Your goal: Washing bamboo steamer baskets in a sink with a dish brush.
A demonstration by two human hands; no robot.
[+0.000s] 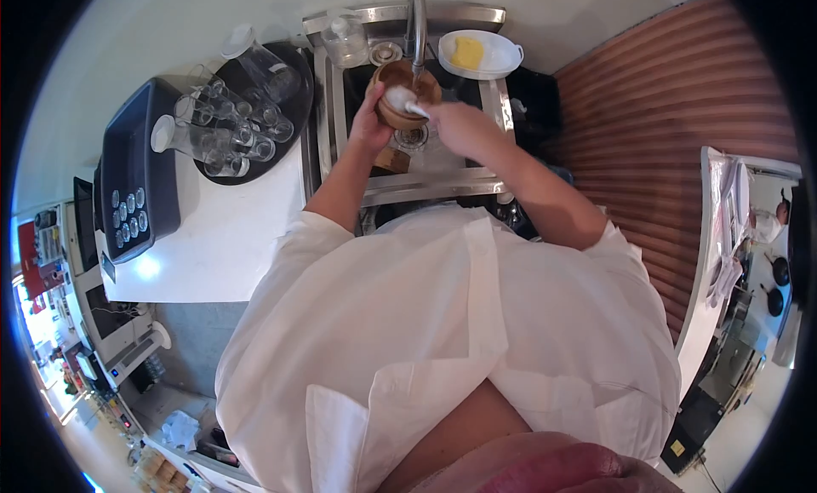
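Observation:
Under the steel faucet (419, 30), my left hand (372, 124) grips a round wooden bowl (421, 78) by its left side, thumb over the rim. The bowl is tilted, its opening facing up towards the spout. Inside it rests the white head of a brush (400, 98), slightly blurred. My right hand (466, 130) is closed around the brush's white handle (419, 110). Below the bowl lies the steel sink (440, 185) with its round drain strainer (410, 137). A second wooden piece (391, 160) sits in the basin near the left wrist, partly hidden by my arm.
Left of the sink, a round black tray (220, 179) carries several drinking glasses and two lidded carafes. Beside it stands a dark grey tub (167, 193). Behind the basin are a clear bottle (344, 43) and a white oval dish (498, 55) holding a yellow sponge (468, 52).

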